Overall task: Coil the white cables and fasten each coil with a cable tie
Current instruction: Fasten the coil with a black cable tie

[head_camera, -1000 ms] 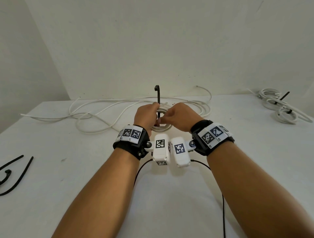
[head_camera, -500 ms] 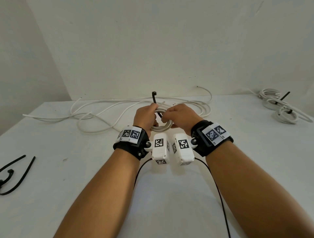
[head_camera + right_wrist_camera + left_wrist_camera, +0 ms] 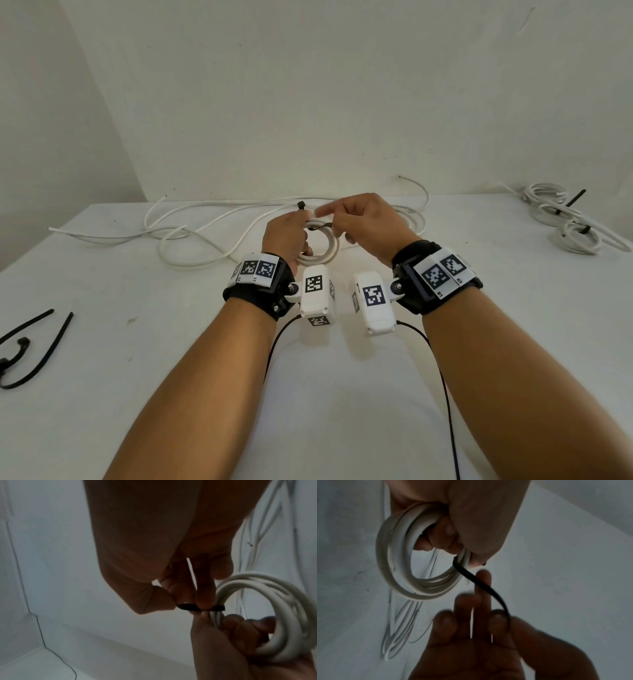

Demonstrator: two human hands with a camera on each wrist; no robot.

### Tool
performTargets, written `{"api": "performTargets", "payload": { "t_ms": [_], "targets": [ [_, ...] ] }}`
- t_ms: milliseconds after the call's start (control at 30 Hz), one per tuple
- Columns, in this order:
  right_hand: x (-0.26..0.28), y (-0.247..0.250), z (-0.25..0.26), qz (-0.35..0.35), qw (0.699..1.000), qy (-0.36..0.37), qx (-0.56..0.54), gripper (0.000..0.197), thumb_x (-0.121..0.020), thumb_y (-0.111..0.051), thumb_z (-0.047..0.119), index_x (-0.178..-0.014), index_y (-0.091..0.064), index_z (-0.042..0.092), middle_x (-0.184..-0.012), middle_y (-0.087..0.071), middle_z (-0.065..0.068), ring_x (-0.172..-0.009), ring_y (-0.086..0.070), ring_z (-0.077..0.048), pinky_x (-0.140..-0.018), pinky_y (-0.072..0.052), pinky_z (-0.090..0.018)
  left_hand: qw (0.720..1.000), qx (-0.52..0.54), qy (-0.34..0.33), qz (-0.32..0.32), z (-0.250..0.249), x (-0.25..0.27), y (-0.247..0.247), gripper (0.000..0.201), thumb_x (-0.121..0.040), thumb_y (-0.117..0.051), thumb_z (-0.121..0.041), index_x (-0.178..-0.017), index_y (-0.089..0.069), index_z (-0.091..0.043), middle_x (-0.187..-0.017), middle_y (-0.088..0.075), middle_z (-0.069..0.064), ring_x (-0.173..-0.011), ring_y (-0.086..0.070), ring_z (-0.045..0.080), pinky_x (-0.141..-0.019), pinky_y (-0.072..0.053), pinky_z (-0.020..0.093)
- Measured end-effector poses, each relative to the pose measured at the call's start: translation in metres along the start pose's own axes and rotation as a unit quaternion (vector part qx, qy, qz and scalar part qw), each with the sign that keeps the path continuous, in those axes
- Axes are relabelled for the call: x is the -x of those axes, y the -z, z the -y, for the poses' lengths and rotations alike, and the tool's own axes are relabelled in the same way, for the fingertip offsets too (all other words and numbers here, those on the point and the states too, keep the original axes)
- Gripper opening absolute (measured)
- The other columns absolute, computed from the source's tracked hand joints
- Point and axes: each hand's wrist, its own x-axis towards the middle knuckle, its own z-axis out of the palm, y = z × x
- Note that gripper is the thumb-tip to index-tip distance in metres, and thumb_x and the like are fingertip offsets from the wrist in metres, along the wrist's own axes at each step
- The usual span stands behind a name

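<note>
A small coil of white cable [image 3: 325, 248] [image 3: 399, 563] [image 3: 274, 601] hangs above the table, gripped at its top by my left hand [image 3: 286, 233] [image 3: 462, 527] [image 3: 240, 635]. A black cable tie [image 3: 320, 226] [image 3: 481, 582] [image 3: 188, 607] wraps over the coil's top. Its head [image 3: 301, 205] sticks up past my left fingers. My right hand [image 3: 363, 222] [image 3: 496, 622] [image 3: 171, 597] pinches the tie's tail between thumb and fingers, just right of the coil.
Loose white cables [image 3: 205, 226] sprawl across the back of the table [image 3: 137, 342]. Two tied coils [image 3: 565, 222] lie at the far right. Spare black cable ties [image 3: 30, 346] lie at the left edge. Thin black wrist-camera leads [image 3: 442, 377] hang between my forearms.
The tie's long upright end has been drawn down through the coil, so only its head now stands above. My right hand has shifted right, pulling the tail sideways.
</note>
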Motion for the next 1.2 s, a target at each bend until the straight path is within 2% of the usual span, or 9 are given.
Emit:
{"api": "performTargets", "payload": {
  "t_ms": [100, 200, 333, 467, 667, 800, 933, 1067, 1200],
  "targets": [
    [0.001, -0.002, -0.005, 0.027, 0.994, 0.016, -0.109, 0.012, -0.084, -0.064, 0.011, -0.073, -0.067, 0.012, -0.099, -0.075, -0.016, -0.091, -0.072, -0.030, -0.080, -0.058, -0.042, 0.999, -0.022, -0.004, 0.025, 0.000, 0.004, -0.003, 0.013, -0.080, -0.057, -0.013, -0.069, -0.064, -0.010, -0.055, -0.050, 0.004, -0.037, -0.042, 0.016, -0.055, -0.040, 0.031],
    [-0.001, -0.004, -0.008, 0.009, 0.990, 0.030, -0.134, 0.016, -0.084, -0.076, 0.010, -0.092, -0.063, 0.004, -0.095, -0.074, -0.021, -0.092, -0.070, -0.041, -0.087, -0.058, -0.046, 0.997, -0.060, -0.022, 0.035, 0.002, 0.005, -0.006, 0.021, -0.092, -0.050, -0.010, -0.083, -0.068, -0.010, -0.058, -0.049, 0.002, -0.043, -0.047, 0.018, -0.054, -0.044, 0.032],
    [-0.008, -0.004, -0.013, -0.118, 0.991, 0.024, -0.064, 0.013, -0.086, -0.075, 0.012, -0.090, -0.063, 0.008, -0.075, -0.075, -0.011, -0.066, -0.071, -0.024, -0.066, -0.060, -0.039, 0.995, -0.083, -0.028, 0.056, 0.002, 0.007, -0.011, 0.020, -0.089, -0.055, -0.019, -0.079, -0.067, -0.006, -0.051, -0.043, 0.001, -0.034, -0.042, 0.016, -0.060, -0.043, 0.036],
    [-0.015, -0.001, -0.020, -0.176, 0.984, -0.015, 0.012, 0.018, -0.084, -0.076, 0.026, -0.095, -0.064, 0.018, -0.074, -0.074, -0.001, -0.066, -0.070, -0.014, -0.062, -0.053, -0.031, 0.988, -0.108, -0.053, 0.094, 0.002, 0.010, -0.012, 0.021, -0.086, -0.060, -0.023, -0.070, -0.067, -0.011, -0.048, -0.041, -0.002, -0.037, -0.038, 0.017, -0.062, -0.042, 0.037],
    [-0.014, 0.010, -0.019, -0.138, 0.987, -0.042, 0.076, 0.019, -0.082, -0.073, 0.023, -0.100, -0.073, 0.019, -0.069, -0.072, 0.003, -0.047, -0.057, 0.003, -0.057, -0.048, -0.024, 0.963, -0.194, -0.112, 0.146, 0.004, 0.011, -0.011, 0.030, -0.094, -0.056, -0.033, -0.089, -0.076, -0.011, -0.051, -0.047, -0.005, -0.042, -0.041, 0.016, -0.059, -0.045, 0.035],
    [-0.012, 0.014, -0.018, -0.147, 0.985, -0.048, 0.075, 0.015, -0.080, -0.070, 0.019, -0.093, -0.077, 0.019, -0.070, -0.073, 0.003, -0.052, -0.059, -0.005, -0.060, -0.054, -0.027, 0.952, -0.212, -0.153, 0.157, 0.001, 0.018, -0.014, 0.026, -0.099, -0.054, -0.031, -0.100, -0.075, -0.017, -0.054, -0.060, -0.017, -0.047, -0.042, 0.015, -0.057, -0.044, 0.032],
    [-0.010, 0.015, -0.016, -0.138, 0.987, -0.034, 0.070, 0.014, -0.083, -0.070, 0.019, -0.093, -0.079, 0.019, -0.066, -0.070, 0.007, -0.048, -0.054, -0.006, -0.057, -0.051, -0.023, 0.958, -0.205, -0.163, 0.115, 0.000, 0.018, -0.012, 0.026, -0.099, -0.054, -0.036, -0.095, -0.076, -0.023, -0.051, -0.058, -0.021, -0.046, -0.044, 0.014, -0.060, -0.047, 0.033],
    [-0.012, 0.012, -0.016, -0.138, 0.988, 0.000, 0.068, 0.015, -0.089, -0.069, 0.022, -0.101, -0.077, 0.019, -0.065, -0.069, 0.009, -0.051, -0.058, -0.002, -0.058, -0.050, -0.020, 0.970, -0.164, -0.162, 0.076, 0.001, 0.017, -0.013, 0.028, -0.096, -0.058, -0.036, -0.084, -0.076, -0.018, -0.058, -0.062, -0.013, -0.038, -0.043, 0.011, -0.056, -0.047, 0.032],
    [-0.013, 0.008, -0.018, -0.119, 0.986, 0.017, 0.117, 0.018, -0.092, -0.066, 0.026, -0.109, -0.070, 0.019, -0.073, -0.074, 0.005, -0.064, -0.065, -0.002, -0.062, -0.048, -0.017, 0.988, -0.112, -0.109, 0.014, 0.004, 0.014, -0.012, 0.027, -0.096, -0.059, -0.030, -0.077, -0.075, -0.019, -0.042, -0.050, -0.013, -0.036, -0.041, 0.013, -0.052, -0.044, 0.029]
  ]
}}
